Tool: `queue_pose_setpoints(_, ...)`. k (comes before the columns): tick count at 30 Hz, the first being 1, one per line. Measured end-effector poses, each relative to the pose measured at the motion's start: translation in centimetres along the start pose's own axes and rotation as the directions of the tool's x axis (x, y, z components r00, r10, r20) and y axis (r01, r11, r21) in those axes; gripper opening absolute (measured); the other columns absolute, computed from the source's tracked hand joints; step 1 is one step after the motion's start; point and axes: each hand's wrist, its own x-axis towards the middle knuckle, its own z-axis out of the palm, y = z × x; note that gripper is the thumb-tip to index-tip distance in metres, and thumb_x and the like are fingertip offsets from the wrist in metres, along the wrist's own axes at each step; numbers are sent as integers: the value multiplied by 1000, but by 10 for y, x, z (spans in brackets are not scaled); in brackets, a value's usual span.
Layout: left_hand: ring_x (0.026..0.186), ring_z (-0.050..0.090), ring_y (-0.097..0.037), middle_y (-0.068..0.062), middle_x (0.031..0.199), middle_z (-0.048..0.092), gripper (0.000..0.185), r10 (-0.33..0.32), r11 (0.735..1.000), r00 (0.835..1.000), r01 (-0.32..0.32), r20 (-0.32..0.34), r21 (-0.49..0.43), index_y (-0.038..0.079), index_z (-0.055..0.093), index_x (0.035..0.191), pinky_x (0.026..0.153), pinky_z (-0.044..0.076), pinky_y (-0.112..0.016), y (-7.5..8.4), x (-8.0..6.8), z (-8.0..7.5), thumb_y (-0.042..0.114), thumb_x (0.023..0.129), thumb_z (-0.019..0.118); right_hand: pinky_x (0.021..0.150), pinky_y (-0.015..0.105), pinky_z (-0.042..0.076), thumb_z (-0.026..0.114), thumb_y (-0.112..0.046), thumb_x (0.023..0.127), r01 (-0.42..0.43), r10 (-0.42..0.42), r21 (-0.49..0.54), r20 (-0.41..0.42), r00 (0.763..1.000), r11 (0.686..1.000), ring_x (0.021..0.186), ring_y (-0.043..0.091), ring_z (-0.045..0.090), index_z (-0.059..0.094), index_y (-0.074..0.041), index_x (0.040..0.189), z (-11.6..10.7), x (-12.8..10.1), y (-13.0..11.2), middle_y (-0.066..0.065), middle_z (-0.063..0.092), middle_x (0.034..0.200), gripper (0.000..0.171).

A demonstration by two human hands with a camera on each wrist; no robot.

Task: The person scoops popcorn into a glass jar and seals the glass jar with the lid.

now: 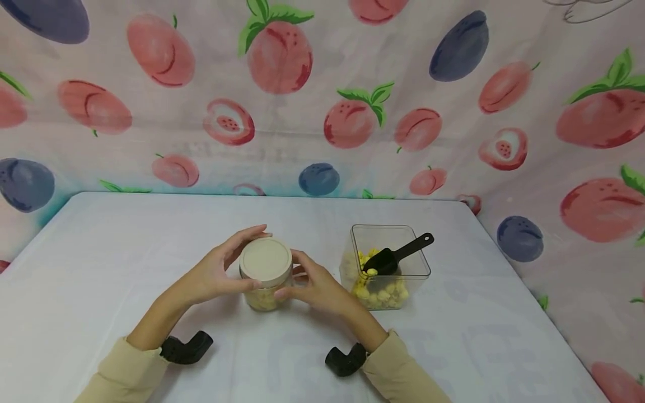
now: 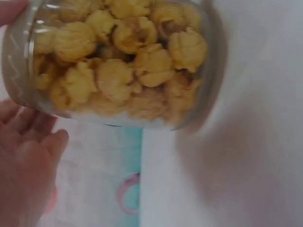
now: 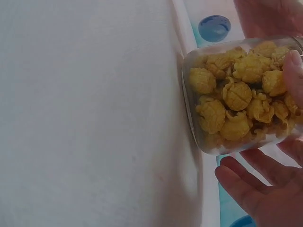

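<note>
A round clear jar (image 1: 263, 301) filled with yellow popcorn stands on the white table, closed by a cream lid (image 1: 266, 260). My left hand (image 1: 216, 277) curves round the jar's left side, thumb at the front edge of the lid and fingers reaching behind. From the right, my right hand (image 1: 322, 288) grips the jar, its thumb across the front just below the lid. Through the glass of the jar (image 2: 118, 66), popcorn pieces show closely packed in the left wrist view. The right wrist view has the jar (image 3: 236, 99) between both hands.
To the right stands a clear square container (image 1: 346, 274) without a lid, partly filled with yellow popcorn (image 1: 380, 294). A black scoop (image 1: 400, 254) leans in it, handle over the right rim. Behind the white table (image 1: 126, 240) hangs a fruit-print cloth (image 1: 287, 112).
</note>
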Motion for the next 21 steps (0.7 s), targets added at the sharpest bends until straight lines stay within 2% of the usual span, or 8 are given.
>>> queue_pose_setpoints(3, 123, 44, -13, -7, 130, 49, 80, -27, 979, 998, 39, -61, 200, 12, 38, 139, 110, 34, -30, 10, -1, 2, 16, 72, 81, 98, 38, 46, 73, -31, 80, -1, 1, -23, -15, 1000, 1000, 116, 22, 50, 32, -19, 143, 1, -1, 0, 3, 45, 138, 75)
queue_pose_setpoints(6, 116, 49, -24, -8, 121, 49, 78, -74, 927, 988, 117, -132, 356, 4, 43, 132, 99, 43, -49, 23, -3, 7, 30, 69, 82, 97, 38, 47, 72, -30, 82, 10, -11, -37, -21, 1000, 999, 116, 23, 50, 32, -17, 143, 2, -1, -1, 5, 46, 136, 74)
queue_pose_setpoints(7, 115, 50, -26, -10, 121, 49, 79, -95, 915, 984, 146, -151, 377, 2, 44, 130, 96, 45, -50, 27, -3, 9, 33, 69, 82, 97, 38, 47, 72, -29, 82, 11, -12, -44, -25, 1000, 999, 115, 23, 51, 32, -17, 143, 2, -2, -1, 5, 46, 136, 74)
queue_pose_setpoints(9, 113, 51, -30, -12, 119, 48, 80, -138, 893, 973, 204, -187, 400, -1, 45, 128, 93, 47, -51, 34, -3, 14, 39, 68, 81, 96, 38, 47, 71, -28, 82, 17, -19, -51, -31, 999, 999, 114, 23, 52, 32, -16, 143, 3, -2, -2, 6, 47, 135, 73)
queue_pose_setpoints(12, 109, 54, -32, -15, 116, 51, 79, -144, 876, 960, 237, -241, 421, -2, 48, 125, 88, 50, -50, 40, -2, 19, 39, 67, 82, 95, 38, 48, 71, -27, 83, 26, -28, -53, -35, 999, 998, 114, 24, 52, 32, -15, 142, 3, -2, -2, 7, 47, 134, 72)
queue_pose_setpoints(16, 105, 57, -32, -13, 113, 54, 76, -106, 872, 952, 227, -286, 434, -2, 53, 121, 83, 53, -49, 40, -1, 22, 37, 64, 85, 95, 38, 48, 71, -26, 82, 31, -33, -57, -41, 999, 998, 114, 24, 52, 32, -16, 143, 3, -2, -2, 7, 47, 133, 73)
queue_pose_setpoints(21, 102, 59, -30, -11, 110, 55, 73, -66, 883, 959, 184, -275, 433, -1, 54, 118, 81, 54, -48, 35, -1, 20, 36, 63, 86, 97, 38, 47, 71, -27, 82, 36, -38, -62, -45, 998, 997, 116, 23, 52, 32, -17, 143, 3, -2, -2, 6, 48, 133, 73)
